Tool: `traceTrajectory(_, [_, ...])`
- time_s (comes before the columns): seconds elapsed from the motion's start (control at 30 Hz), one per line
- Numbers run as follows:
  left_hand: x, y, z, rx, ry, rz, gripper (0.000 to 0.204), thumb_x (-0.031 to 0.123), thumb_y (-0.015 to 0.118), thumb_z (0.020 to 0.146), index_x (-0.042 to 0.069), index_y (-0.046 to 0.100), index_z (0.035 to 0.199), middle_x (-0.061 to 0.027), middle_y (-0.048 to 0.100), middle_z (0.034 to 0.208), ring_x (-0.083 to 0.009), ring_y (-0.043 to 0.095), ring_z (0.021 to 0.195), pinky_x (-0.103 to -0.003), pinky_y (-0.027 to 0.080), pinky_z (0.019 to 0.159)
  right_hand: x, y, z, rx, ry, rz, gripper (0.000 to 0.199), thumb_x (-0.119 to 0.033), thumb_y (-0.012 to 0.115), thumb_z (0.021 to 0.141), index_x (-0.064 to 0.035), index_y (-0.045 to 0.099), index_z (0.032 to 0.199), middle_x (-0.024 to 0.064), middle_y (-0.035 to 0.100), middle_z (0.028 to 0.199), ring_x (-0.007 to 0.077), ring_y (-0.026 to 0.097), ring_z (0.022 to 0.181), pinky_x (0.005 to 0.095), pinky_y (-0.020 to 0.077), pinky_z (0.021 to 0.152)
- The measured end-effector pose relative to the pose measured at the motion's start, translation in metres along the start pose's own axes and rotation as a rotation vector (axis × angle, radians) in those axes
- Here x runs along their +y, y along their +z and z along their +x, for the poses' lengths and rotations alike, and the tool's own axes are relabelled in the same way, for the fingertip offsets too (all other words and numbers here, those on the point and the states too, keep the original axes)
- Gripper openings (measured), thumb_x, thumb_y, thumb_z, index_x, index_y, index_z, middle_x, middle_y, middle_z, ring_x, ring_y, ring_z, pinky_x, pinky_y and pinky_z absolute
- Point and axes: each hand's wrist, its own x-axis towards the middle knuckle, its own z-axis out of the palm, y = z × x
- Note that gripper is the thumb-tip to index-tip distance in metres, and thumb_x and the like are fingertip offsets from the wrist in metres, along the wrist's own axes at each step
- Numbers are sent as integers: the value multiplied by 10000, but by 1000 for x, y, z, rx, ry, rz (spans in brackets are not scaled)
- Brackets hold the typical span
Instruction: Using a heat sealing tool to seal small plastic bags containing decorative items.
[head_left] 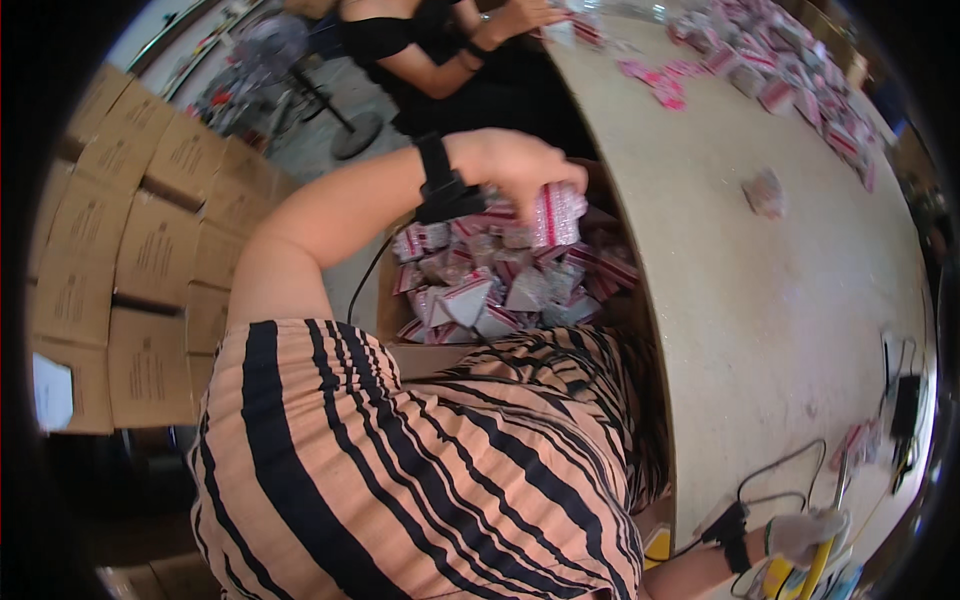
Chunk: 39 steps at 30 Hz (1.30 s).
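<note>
My left hand (515, 170), with a black strap at the wrist, is closed on a small bubble-wrap packet (558, 216) with a red stripe. It holds the packet above an open cardboard box (430, 357), which is piled with similar clear and white packets (465, 295). At the lower right, my right hand (797, 537) wears a pale glove and another black wrist strap. It is at a yellow-handled rod (821, 562) by the table's near end. Its fingers are blurred, so whether they grip the rod is unclear.
A long pale table (740, 330) runs along my right, with a lone packet (765, 193), a packet heap (790, 70) and pink pieces (665, 82). Cables (775, 497) lie near its end. Stacked cartons (150, 250) and a standing fan (330, 110) are left. A co-worker (430, 60) sits beyond.
</note>
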Motion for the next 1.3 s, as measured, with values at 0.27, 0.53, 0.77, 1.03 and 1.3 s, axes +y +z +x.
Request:
traceTrajectory(0.27, [-42, 30, -29, 73, -287, 69, 649, 363, 743, 638, 105, 515, 1189, -167, 580, 1044, -337, 557, 999, -420, 450, 835, 9, -2, -1, 35, 197, -146, 232, -173, 656, 817, 50, 615, 769, 84, 562, 639, 146, 506, 523, 252, 413, 458])
traceTrajectory(0.53, [23, -61, 173, 937, 223, -31, 525, 322, 694, 737, 46, 516, 1146, -184, 573, 1069, -330, 565, 980, -401, 454, 850, -4, -1, -12, -81, 71, -202, 210, -120, 564, 859, 62, 551, 961, 129, 562, 815, 152, 477, 579, 252, 405, 501])
traceTrajectory(0.77, [103, -54, 288, 728, 144, 59, 450, 354, 658, 727, 44, 584, 1044, -225, 561, 1062, -380, 557, 962, -454, 450, 842, -2, -9, -9, -116, 116, -160, 219, -120, 554, 870, 63, 546, 991, 113, 547, 810, 141, 456, 592, 247, 400, 521])
traceTrajectory(1.03, [81, -42, 252, 765, 236, -282, 302, 301, 631, 753, 23, 638, 873, -208, 621, 878, -349, 601, 851, -430, 476, 726, 10, 33, -23, -54, 143, -10, 215, -120, 543, 879, 57, 548, 1003, 99, 531, 777, 134, 445, 580, 238, 381, 514])
traceTrajectory(1.3, [-38, -8, 170, 834, -103, -568, 332, 285, 571, 852, -2, 606, 1014, -209, 630, 958, -331, 605, 907, -368, 462, 784, -7, 14, 0, -29, 152, -90, 219, -121, 542, 881, 53, 548, 1015, 99, 533, 775, 133, 446, 578, 237, 380, 513])
